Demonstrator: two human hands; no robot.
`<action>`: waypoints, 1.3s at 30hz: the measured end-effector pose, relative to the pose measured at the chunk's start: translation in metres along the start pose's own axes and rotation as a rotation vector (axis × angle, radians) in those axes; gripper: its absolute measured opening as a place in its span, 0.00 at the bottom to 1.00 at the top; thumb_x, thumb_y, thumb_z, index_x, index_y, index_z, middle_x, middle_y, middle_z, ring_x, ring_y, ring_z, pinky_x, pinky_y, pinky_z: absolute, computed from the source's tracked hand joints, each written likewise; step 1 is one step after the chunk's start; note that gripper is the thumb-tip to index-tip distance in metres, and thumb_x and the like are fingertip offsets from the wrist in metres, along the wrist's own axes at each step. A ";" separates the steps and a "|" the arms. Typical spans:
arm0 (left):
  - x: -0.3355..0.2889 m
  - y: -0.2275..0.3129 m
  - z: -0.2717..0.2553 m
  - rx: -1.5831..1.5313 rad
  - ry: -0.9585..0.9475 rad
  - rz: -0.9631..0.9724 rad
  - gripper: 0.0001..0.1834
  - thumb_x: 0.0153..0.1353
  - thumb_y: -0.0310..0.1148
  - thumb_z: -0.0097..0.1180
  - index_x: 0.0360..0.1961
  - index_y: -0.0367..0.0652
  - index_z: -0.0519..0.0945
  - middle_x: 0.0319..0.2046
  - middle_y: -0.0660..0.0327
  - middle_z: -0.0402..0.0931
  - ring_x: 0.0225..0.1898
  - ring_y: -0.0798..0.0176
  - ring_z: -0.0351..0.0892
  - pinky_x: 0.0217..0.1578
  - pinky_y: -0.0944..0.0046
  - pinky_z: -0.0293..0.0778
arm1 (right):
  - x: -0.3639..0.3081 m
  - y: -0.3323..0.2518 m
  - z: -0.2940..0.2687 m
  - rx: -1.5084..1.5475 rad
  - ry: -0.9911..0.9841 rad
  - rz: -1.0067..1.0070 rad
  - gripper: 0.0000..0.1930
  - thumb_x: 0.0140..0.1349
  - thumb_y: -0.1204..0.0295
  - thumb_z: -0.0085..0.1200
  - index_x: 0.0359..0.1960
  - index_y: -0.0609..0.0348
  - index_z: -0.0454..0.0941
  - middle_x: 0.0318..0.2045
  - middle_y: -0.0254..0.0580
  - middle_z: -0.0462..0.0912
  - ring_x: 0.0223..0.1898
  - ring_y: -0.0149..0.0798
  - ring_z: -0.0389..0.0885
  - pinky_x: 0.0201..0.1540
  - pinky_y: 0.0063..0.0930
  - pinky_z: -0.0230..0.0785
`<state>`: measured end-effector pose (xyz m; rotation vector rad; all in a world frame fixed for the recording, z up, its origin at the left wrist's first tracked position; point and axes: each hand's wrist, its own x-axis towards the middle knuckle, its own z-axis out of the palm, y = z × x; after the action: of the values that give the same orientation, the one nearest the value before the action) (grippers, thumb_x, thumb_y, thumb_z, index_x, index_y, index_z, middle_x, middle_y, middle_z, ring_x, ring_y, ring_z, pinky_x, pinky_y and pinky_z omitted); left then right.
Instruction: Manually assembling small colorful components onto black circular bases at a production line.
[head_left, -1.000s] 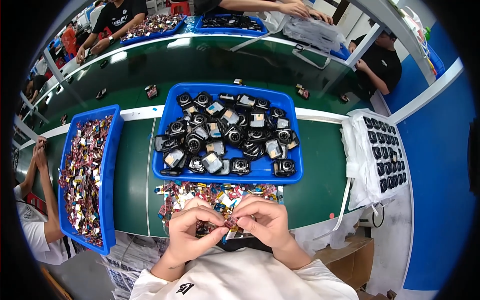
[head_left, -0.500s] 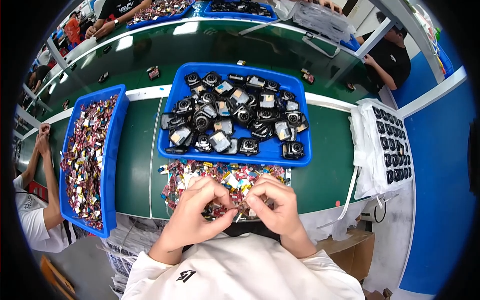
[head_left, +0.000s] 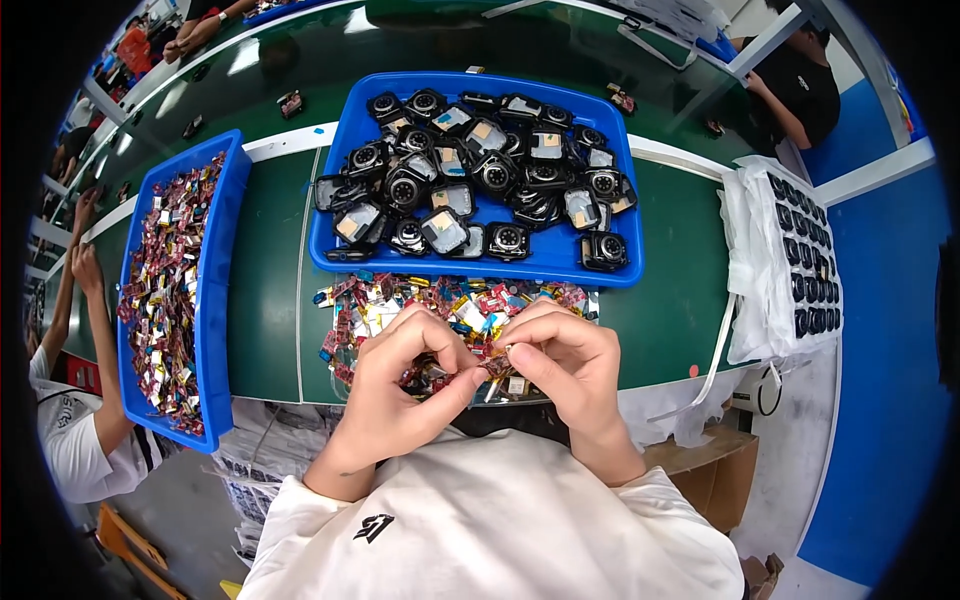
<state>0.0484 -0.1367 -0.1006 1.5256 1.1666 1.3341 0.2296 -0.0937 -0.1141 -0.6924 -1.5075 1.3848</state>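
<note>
Both of my hands are over a loose heap of small circuit boards (head_left: 450, 297), a mix of red, yellow, white and blue pieces at the front of the bench. Pinched between my fingertips is a small reddish circuit board (head_left: 496, 366), partly covered by the fingers. My left hand (head_left: 405, 375) has thumb and forefinger closed at its left end. My right hand (head_left: 570, 365) grips the other end, thumb and forefinger together. Just beyond the heap sits a blue tray (head_left: 440, 267) of black square watch bodies (head_left: 495, 175), some with round backs facing up.
A long blue bin (head_left: 215, 330) full of similar boards stands at left. On the right are stacked white trays (head_left: 745, 260) holding black watch parts. A cardboard box (head_left: 715, 480) lies below the bench edge. Other people work at the left and far right.
The whole view has shifted, so the tray and heap appear higher in the picture. My hands stay close together, and more of the small board shows between them.
</note>
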 end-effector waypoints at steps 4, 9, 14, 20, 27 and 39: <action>0.002 -0.001 0.002 -0.075 0.025 0.069 0.15 0.46 0.17 0.64 0.21 0.43 0.69 0.25 0.61 0.78 0.28 0.66 0.72 0.33 0.67 0.66 | -0.001 -0.002 0.005 0.252 0.039 0.034 0.03 0.61 0.80 0.55 0.34 0.68 0.80 0.33 0.41 0.80 0.29 0.24 0.73 0.29 0.17 0.62; 0.004 -0.001 0.003 -0.075 0.044 0.111 0.15 0.45 0.15 0.63 0.20 0.43 0.69 0.24 0.61 0.79 0.28 0.65 0.72 0.33 0.67 0.66 | 0.000 -0.002 0.001 0.165 0.024 0.029 0.02 0.59 0.81 0.56 0.32 0.67 0.79 0.31 0.42 0.80 0.29 0.27 0.74 0.31 0.17 0.64; 0.004 -0.001 0.004 0.039 0.065 0.111 0.09 0.44 0.16 0.62 0.22 0.41 0.76 0.24 0.61 0.80 0.28 0.64 0.73 0.33 0.66 0.67 | 0.006 -0.002 0.003 -0.438 0.145 -0.380 0.01 0.54 0.80 0.58 0.28 0.65 0.79 0.24 0.41 0.80 0.27 0.31 0.74 0.30 0.21 0.65; 0.007 0.001 -0.005 -0.008 -0.099 0.163 0.15 0.45 0.16 0.57 0.36 0.38 0.85 0.31 0.59 0.82 0.33 0.63 0.75 0.38 0.66 0.69 | 0.001 -0.002 0.003 -0.123 0.179 -0.172 0.09 0.52 0.79 0.59 0.36 0.66 0.80 0.35 0.47 0.80 0.30 0.34 0.75 0.32 0.22 0.66; 0.005 0.001 -0.002 0.063 -0.029 0.182 0.16 0.43 0.17 0.62 0.37 0.38 0.85 0.31 0.60 0.82 0.32 0.63 0.75 0.35 0.66 0.70 | 0.006 -0.018 0.001 -0.519 0.021 -0.524 0.19 0.39 0.69 0.69 0.38 0.54 0.83 0.38 0.40 0.78 0.34 0.37 0.72 0.34 0.29 0.64; 0.006 0.003 -0.002 0.277 0.089 0.220 0.15 0.40 0.20 0.68 0.34 0.37 0.85 0.25 0.62 0.78 0.28 0.64 0.72 0.30 0.66 0.65 | 0.004 -0.002 0.006 -0.425 -0.035 -0.340 0.24 0.42 0.77 0.70 0.45 0.61 0.79 0.37 0.41 0.79 0.36 0.38 0.78 0.35 0.29 0.73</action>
<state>0.0466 -0.1316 -0.0955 1.8531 1.3120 1.4420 0.2233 -0.0927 -0.1106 -0.6302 -1.8726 0.8330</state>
